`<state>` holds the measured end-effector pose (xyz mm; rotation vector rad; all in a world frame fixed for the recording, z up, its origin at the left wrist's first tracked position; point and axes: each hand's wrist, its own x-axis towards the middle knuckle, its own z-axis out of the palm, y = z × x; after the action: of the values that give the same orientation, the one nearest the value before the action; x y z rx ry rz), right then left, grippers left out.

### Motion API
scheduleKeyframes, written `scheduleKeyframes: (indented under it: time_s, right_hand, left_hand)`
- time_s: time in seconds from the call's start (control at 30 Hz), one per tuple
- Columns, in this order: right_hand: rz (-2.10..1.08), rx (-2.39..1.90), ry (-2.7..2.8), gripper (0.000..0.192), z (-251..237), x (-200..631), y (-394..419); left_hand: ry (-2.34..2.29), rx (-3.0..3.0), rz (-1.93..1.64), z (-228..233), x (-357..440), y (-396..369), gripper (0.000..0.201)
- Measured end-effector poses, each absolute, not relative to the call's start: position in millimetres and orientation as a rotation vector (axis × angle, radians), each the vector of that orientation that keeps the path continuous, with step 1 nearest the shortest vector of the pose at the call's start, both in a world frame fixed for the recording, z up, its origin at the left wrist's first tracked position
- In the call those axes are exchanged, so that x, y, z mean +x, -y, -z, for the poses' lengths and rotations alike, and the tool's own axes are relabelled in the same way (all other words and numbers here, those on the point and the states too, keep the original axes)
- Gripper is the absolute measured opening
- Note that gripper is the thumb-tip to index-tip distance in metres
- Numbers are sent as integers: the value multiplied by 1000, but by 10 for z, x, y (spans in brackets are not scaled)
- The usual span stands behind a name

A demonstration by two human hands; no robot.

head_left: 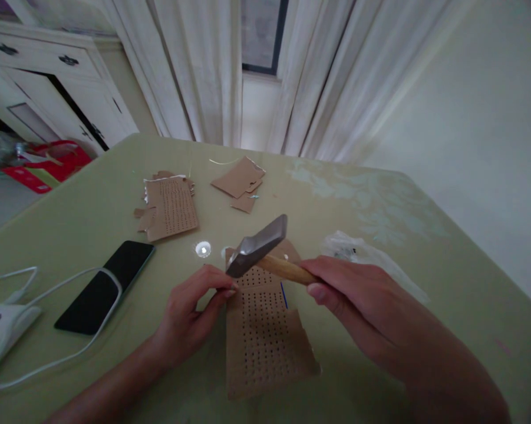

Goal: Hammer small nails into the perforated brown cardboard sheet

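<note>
My right hand (pixel 358 300) is wrapped round the wooden handle of a hammer (pixel 260 242), whose grey metal head hangs over the far end of a cardboard piece (pixel 265 347). Rows of small holes run across that cardboard, which lies on the table in front of me. At its left edge, close to the hammer head, my left hand (pixel 198 306) has thumb and forefinger pinched together. What the pinch holds, if anything, is hidden by the fingers and the hammer head. A short blue line (pixel 284 295) shows at the cardboard's right side.
Another holed cardboard piece (pixel 172 206) and cardboard scraps (pixel 241 176) lie farther back on the table (pixel 318 200). To the left are a black phone (pixel 108 288), a white cable (pixel 77 353) and a white device (pixel 9 330). A clear plastic bag (pixel 375 259) lies behind my right hand.
</note>
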<state>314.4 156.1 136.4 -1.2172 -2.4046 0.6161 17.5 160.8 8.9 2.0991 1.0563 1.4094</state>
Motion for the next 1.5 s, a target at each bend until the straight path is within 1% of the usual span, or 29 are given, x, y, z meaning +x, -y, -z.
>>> scheduleKeyframes:
  time_s: [0.3, 0.4, 0.5, 0.7, 1.03, 1.2, 1.37, 1.5]
  right_hand:
    - [-498, -1188, 2521, 31, -1305, 3136, -1521]
    - [-557, -1200, 2436, 29, -1312, 3123, -1521]
    - [-634, -1217, 2482, 26, -1301, 3105, -1526]
    - [-537, -1186, 2523, 29, -1286, 3120, -1541]
    - [-543, -1167, 2495, 29, -1346, 3164, -1532]
    - [-564, -1169, 2483, 29, -1339, 3162, -1526]
    - [-625, -1258, 2612, 28, -1287, 3089, -1538]
    - [-553, -1227, 2558, 30, -1306, 3095, -1505]
  left_hand:
    - [-1066, 2114, -1371, -53, 156, -1610, 16]
    - [-1087, 2110, -1391, -40, 155, -1609, 14]
    - [-1075, 2118, -1374, -48, 152, -1613, 15]
    - [-1038, 2091, -1364, -10, 125, -1632, 19]
    - [-1087, 1981, -1200, -11, 90, -1582, 13]
    - [-1119, 1944, -1148, -4, 103, -1570, 26]
    - [-1093, 1920, -1158, 24, 103, -1570, 36]
    - [-1103, 1913, -1149, 41, 98, -1568, 43]
